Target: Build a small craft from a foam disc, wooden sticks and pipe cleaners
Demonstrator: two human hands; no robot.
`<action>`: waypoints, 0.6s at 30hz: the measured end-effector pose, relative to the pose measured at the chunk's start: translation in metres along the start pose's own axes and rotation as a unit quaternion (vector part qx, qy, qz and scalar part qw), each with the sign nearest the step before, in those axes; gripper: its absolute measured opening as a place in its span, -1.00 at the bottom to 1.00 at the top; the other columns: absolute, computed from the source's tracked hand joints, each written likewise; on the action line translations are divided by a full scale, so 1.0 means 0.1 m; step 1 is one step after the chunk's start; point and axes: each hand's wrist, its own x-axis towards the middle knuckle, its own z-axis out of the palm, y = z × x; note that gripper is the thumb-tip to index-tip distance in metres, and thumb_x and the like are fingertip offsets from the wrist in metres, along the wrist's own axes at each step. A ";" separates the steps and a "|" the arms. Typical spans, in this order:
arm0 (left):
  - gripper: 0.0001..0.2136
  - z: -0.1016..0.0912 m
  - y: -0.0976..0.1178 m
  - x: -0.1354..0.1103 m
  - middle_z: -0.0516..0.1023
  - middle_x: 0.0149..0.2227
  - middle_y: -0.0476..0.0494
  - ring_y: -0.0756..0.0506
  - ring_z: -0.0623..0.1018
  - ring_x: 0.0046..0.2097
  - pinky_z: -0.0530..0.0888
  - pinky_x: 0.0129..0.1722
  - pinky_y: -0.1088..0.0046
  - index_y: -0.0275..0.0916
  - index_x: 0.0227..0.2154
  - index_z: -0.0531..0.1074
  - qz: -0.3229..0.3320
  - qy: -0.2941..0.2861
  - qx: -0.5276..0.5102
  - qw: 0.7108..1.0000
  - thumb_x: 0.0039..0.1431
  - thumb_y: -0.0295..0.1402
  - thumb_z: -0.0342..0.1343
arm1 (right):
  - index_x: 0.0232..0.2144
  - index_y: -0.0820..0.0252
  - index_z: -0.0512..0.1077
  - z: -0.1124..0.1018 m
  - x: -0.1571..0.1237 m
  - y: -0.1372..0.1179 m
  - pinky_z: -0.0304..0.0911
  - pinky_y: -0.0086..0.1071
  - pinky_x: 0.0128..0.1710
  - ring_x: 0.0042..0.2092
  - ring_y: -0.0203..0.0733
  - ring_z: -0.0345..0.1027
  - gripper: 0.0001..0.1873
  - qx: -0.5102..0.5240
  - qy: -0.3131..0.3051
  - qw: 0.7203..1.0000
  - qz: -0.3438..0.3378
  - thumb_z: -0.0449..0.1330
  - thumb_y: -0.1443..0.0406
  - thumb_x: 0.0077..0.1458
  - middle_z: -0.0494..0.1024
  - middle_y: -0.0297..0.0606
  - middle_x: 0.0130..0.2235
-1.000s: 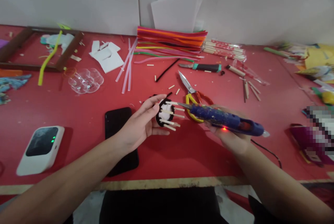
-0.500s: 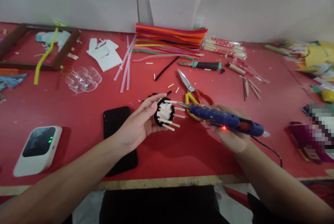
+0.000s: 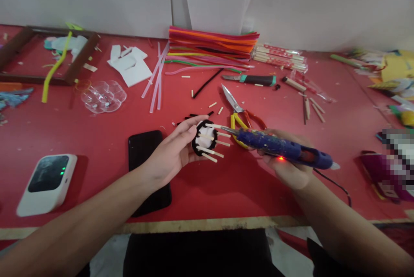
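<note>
Between the fingers and thumb of my left hand (image 3: 177, 147) is a small round black-and-white craft piece (image 3: 205, 137), tilted so that its several pale wooden sticks point to the right. My right hand (image 3: 287, 160) is wrapped round a blue hot glue gun (image 3: 274, 145) with a glowing red light. The gun's metal nozzle is at the end of the topmost stick; I cannot tell whether it touches. Just behind the nozzle lie scissors (image 3: 237, 107) with yellow and red handles. A black phone (image 3: 147, 173) lies partly under my left forearm.
Pipe cleaners (image 3: 211, 46) are stacked at the back, near a utility knife (image 3: 257, 79) and wrapped chopsticks (image 3: 280, 56). Clear glue sticks (image 3: 155, 83), a clear plastic palette (image 3: 103, 96) and a brown frame (image 3: 73, 76) lie left. A white device (image 3: 48, 184) stands front left. The glue gun's cord (image 3: 334, 184) trails right.
The view has shifted very slightly. Both hands keep nearly the same pose, with the nozzle still at the top stick's end.
</note>
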 end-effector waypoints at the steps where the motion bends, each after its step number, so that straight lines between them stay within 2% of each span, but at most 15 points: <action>1: -0.76 0.00 0.00 0.00 0.58 -0.05 -0.13 -0.08 0.59 -0.18 0.63 -0.23 0.36 -0.07 0.02 0.55 0.000 0.002 0.003 1.000 0.32 -0.25 0.20 | -0.39 0.04 0.53 0.00 0.00 0.00 0.23 -0.28 -0.52 -0.51 -0.19 0.33 -0.87 -0.019 -0.006 1.000 -0.023 0.36 0.17 0.01 0.51 -0.32 -0.51; 3: -0.76 0.01 0.01 -0.01 0.58 -0.05 -0.14 -0.08 0.59 -0.17 0.63 -0.24 0.37 -0.07 0.02 0.55 -0.001 0.009 0.010 1.000 0.32 -0.25 0.20 | -0.35 0.03 0.51 -0.01 0.00 0.01 0.23 -0.28 -0.52 -0.51 -0.19 0.34 -0.90 -0.068 -0.020 0.995 -0.069 0.29 0.17 0.09 0.50 -0.31 -0.50; 5: -0.76 0.01 0.01 -0.01 0.58 -0.05 -0.13 -0.08 0.59 -0.18 0.63 -0.25 0.38 -0.08 0.01 0.56 0.000 0.016 0.014 1.000 0.32 -0.25 0.20 | -0.35 0.02 0.50 -0.02 -0.01 0.02 0.23 -0.28 -0.52 -0.52 -0.19 0.34 -0.88 -0.075 -0.021 0.994 -0.077 0.27 0.15 0.11 0.49 -0.32 -0.50; 15: -0.77 0.01 0.00 0.00 0.58 -0.07 -0.13 -0.09 0.59 -0.17 0.64 -0.26 0.39 -0.07 0.00 0.57 0.001 0.018 0.009 1.000 0.32 -0.26 0.19 | -0.35 -0.01 0.51 -0.02 -0.01 0.01 0.19 -0.26 -0.54 -0.54 -0.18 0.31 -0.91 -0.069 -0.012 0.994 -0.083 0.29 0.16 0.11 0.47 -0.33 -0.52; 18: -0.78 0.01 -0.01 0.00 0.58 -0.07 -0.12 -0.08 0.60 -0.17 0.65 -0.26 0.40 -0.07 -0.01 0.57 0.001 0.021 0.005 1.000 0.32 -0.27 0.19 | -0.38 0.00 0.53 -0.02 -0.01 0.02 0.16 -0.28 -0.55 -0.53 -0.20 0.30 -0.90 -0.017 -0.013 0.999 -0.047 0.38 0.22 0.02 0.48 -0.35 -0.52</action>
